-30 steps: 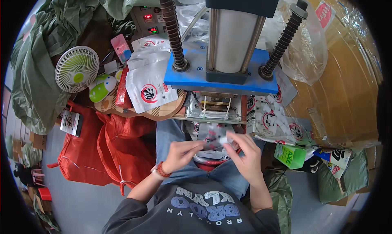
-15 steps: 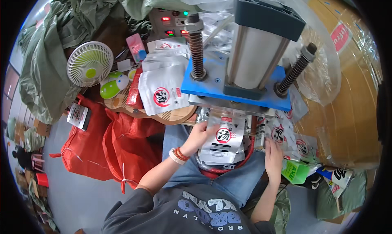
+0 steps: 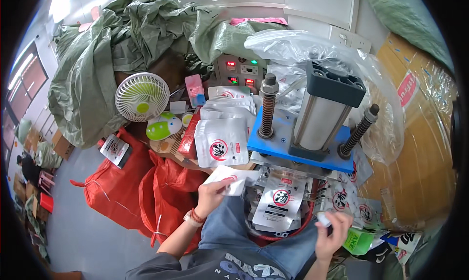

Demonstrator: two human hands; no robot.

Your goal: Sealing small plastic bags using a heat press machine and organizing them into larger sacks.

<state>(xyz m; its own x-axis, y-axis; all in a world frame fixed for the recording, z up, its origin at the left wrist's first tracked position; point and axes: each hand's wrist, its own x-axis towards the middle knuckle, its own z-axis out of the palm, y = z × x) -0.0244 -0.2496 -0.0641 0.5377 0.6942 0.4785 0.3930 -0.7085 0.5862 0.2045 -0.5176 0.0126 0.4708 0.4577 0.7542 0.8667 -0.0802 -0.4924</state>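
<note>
Starting at far left: white desk fan [image 3: 141,96] on the cluttered bench, 2 red sacks [image 3: 141,194] on the floor below it. Stack of white pouches [image 3: 223,133] with round red marks lies just left of the blue-plated press [image 3: 299,145]. My left hand [image 3: 211,197] is raised near the bench edge, thumb and fingers pinching 1 white pouch [image 3: 229,178] by its lower edge, pouch tilted flat. More pouches [image 3: 278,204] hang under the press plate over my lap. My right hand [image 3: 331,231] sits lower, fingers curled around a small white piece [image 3: 322,219]; cannot tell what it is.
</note>
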